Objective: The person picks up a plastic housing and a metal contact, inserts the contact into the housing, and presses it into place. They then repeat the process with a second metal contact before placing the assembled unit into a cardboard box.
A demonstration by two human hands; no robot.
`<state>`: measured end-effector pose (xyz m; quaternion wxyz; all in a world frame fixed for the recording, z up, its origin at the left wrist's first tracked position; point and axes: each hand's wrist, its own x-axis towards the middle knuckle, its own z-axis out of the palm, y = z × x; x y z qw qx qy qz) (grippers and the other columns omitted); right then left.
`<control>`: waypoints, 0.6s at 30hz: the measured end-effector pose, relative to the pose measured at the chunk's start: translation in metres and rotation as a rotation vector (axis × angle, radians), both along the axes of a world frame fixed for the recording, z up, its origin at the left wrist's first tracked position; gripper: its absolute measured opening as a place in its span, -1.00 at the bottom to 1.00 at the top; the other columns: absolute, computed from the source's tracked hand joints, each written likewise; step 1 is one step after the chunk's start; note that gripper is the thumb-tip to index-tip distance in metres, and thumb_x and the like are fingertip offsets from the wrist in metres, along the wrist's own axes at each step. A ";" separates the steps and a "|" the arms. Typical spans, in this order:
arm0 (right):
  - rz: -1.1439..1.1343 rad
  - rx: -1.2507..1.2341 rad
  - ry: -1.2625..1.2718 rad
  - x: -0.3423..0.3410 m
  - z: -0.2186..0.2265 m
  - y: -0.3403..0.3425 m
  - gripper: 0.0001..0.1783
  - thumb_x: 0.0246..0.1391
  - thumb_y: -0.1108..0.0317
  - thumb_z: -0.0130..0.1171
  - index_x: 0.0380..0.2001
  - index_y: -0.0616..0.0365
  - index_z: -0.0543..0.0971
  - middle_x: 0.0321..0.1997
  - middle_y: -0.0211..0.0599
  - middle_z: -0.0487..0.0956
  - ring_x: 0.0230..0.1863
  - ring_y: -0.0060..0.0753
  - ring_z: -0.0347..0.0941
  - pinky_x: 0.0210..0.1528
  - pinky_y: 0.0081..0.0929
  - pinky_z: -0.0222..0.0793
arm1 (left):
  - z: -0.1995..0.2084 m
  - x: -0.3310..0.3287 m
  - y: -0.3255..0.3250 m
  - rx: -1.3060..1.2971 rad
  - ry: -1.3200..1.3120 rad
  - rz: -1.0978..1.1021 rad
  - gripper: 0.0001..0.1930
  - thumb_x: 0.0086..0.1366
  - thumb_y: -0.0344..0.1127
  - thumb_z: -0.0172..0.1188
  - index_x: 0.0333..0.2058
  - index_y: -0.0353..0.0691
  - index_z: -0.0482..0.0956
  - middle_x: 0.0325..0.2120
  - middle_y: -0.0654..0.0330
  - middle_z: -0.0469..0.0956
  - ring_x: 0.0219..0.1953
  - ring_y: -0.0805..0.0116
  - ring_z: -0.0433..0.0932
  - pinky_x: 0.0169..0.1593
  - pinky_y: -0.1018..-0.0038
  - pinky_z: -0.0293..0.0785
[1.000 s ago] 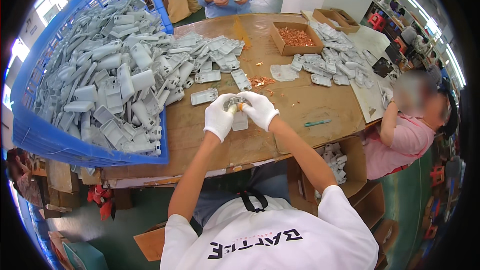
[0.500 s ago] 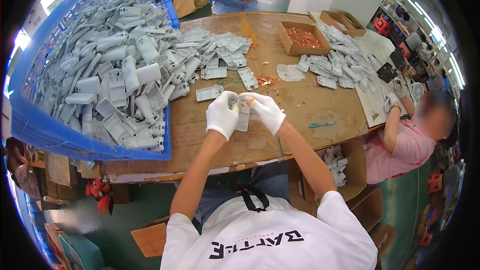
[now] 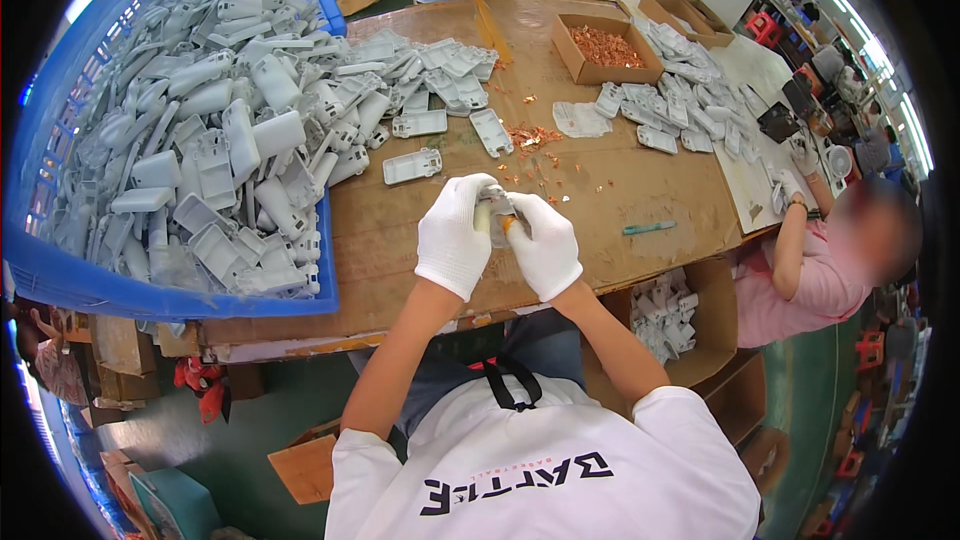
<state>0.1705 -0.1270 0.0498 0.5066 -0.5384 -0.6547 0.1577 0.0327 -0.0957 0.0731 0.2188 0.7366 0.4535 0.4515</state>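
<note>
My left hand (image 3: 456, 238), in a white knit glove, is closed on a small grey-white plastic housing (image 3: 498, 232). Across from it, my right hand (image 3: 545, 248), gloved the same way, has its thumb and fingers pressed to the housing's upper end. Something orange shows at the right thumb's tip. The gloves hide most of the housing, and I cannot make out any small part between the fingertips. Just beyond my hands lie loose housings (image 3: 412, 166) and a scatter of copper-coloured metal pieces (image 3: 532, 138).
A blue crate (image 3: 170, 302) heaped with housings stands at left. Beyond is a cardboard box (image 3: 590, 72) of copper pieces, with stacked housings (image 3: 655, 120) beside it. A green pen-like tool (image 3: 649, 228) lies right. Below the edge sits a carton (image 3: 715, 315). Co-workers sit right and stand opposite.
Both hands have turned and drawn closer around the housing, now covering more of it. The view has shifted slightly, moving the table's far side upward.
</note>
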 end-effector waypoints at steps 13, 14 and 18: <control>-0.039 0.085 -0.184 0.001 0.002 -0.007 -0.68 -0.15 0.59 0.17 -0.24 0.09 0.53 -0.39 -0.24 0.51 -0.42 -0.13 0.51 -0.38 -0.33 0.45 | 0.001 -0.007 -0.003 0.076 -0.017 -0.103 -0.80 0.18 -0.58 0.17 -0.22 -0.18 0.51 -0.34 0.10 0.55 -0.32 0.06 0.59 -0.27 0.31 0.53; -0.042 0.080 -0.195 0.001 0.003 -0.006 -0.69 -0.14 0.59 0.17 -0.24 0.08 0.53 -0.40 -0.26 0.50 -0.42 -0.14 0.51 -0.39 -0.33 0.45 | 0.001 -0.006 -0.003 0.073 -0.018 -0.100 -0.80 0.18 -0.58 0.17 -0.22 -0.18 0.51 -0.34 0.10 0.55 -0.32 0.06 0.59 -0.27 0.31 0.53; -0.027 0.136 -0.263 0.003 0.005 -0.005 -0.72 -0.13 0.57 0.17 -0.27 0.06 0.53 -0.41 -0.30 0.49 -0.44 -0.19 0.50 -0.41 -0.34 0.43 | -0.001 -0.004 -0.004 0.101 -0.089 -0.067 -0.84 0.17 -0.61 0.19 -0.28 -0.23 0.56 -0.41 0.10 0.56 -0.42 0.21 0.60 -0.29 0.43 0.51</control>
